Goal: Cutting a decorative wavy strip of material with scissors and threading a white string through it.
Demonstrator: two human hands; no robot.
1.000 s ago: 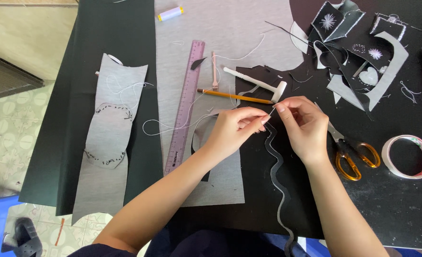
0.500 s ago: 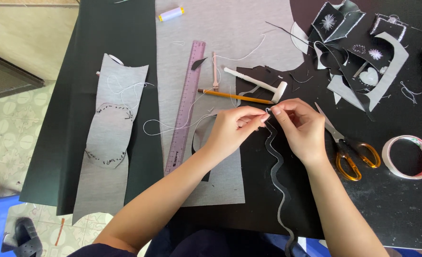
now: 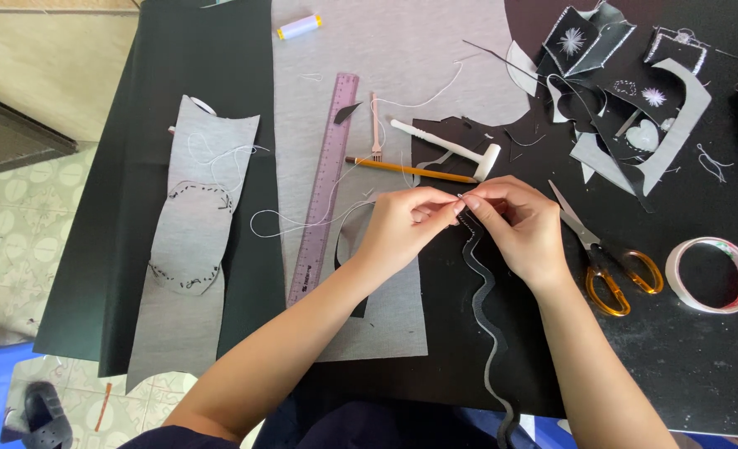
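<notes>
Both hands, left hand [image 3: 406,223] and right hand [image 3: 515,220], pinched the top end of a wavy grey strip [image 3: 481,291] over the black surface [image 3: 702,366]. Stitching appeared barely begun; most of the strip remained unstitched.

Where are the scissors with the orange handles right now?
In the head view, the scissors lie on the black table, just right of the person's right hand, with a roll of tape beyond their handles.
</notes>
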